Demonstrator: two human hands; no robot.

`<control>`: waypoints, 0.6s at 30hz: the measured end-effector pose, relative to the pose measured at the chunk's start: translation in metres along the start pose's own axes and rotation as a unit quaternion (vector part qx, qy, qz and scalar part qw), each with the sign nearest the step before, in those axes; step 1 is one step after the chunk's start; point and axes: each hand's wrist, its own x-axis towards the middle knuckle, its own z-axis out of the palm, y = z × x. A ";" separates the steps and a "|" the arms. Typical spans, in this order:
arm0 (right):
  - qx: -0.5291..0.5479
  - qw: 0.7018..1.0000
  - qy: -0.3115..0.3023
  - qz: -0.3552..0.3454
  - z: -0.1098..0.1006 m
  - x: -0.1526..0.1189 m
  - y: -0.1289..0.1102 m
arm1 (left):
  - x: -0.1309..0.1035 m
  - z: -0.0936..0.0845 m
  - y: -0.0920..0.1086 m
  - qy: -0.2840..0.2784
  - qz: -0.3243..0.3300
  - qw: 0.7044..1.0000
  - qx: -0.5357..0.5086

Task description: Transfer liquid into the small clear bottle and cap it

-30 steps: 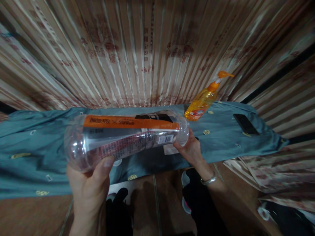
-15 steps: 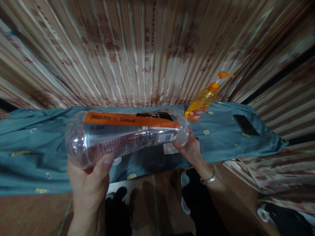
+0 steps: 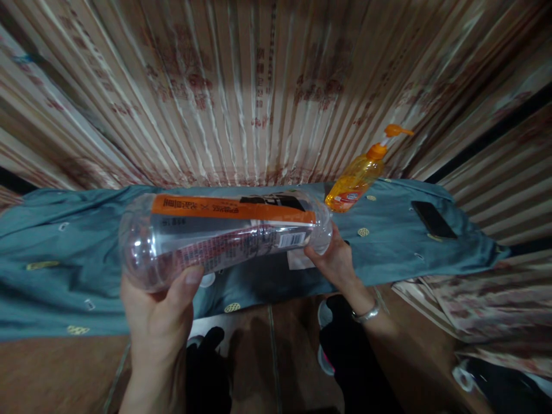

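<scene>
A large clear plastic bottle (image 3: 215, 241) with an orange, silver and black label lies sideways in the air, held between both hands. My left hand (image 3: 159, 310) is closed round its wide end, thumb on the near side. At the narrower right end, my right hand (image 3: 334, 256) grips the bottle, its fingers partly hidden behind it. A barcode on the label faces me. Partly behind the bottle, a white piece of paper (image 3: 299, 261) and a small white round thing (image 3: 207, 280) show on the cloth.
A pump bottle of orange liquid (image 3: 356, 178) stands beyond my right hand. Farther right lies a black phone (image 3: 433, 219). A teal patterned cloth (image 3: 388, 253) covers the narrow table. Pleated curtains (image 3: 259, 86) hang close behind and at the sides.
Both hands still grip the bottle in nearly the same pose. The whole view has shifted slightly, and the bottle's wide end appears a little farther right.
</scene>
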 end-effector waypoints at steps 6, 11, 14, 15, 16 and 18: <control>-0.005 1.000 -0.009 0.001 -0.003 0.001 -0.003 | -0.003 -0.003 -0.003 -0.001 0.006 1.000 0.030; -0.003 1.000 -0.018 0.005 -0.006 0.003 -0.005 | -0.003 -0.001 -0.004 0.013 -0.008 1.000 0.010; -0.002 1.000 -0.017 0.002 -0.005 0.003 -0.004 | -0.003 0.001 -0.004 0.017 -0.017 1.000 -0.011; -0.003 1.000 -0.017 0.003 -0.005 0.003 -0.003 | -0.003 0.001 -0.005 0.017 -0.019 1.000 -0.016; -0.005 1.000 -0.016 0.004 -0.005 0.003 -0.003 | -0.003 0.001 -0.005 0.017 -0.018 1.000 -0.018; -0.006 1.000 -0.016 0.008 -0.004 0.003 -0.002 | -0.003 0.000 -0.006 0.015 -0.016 1.000 -0.016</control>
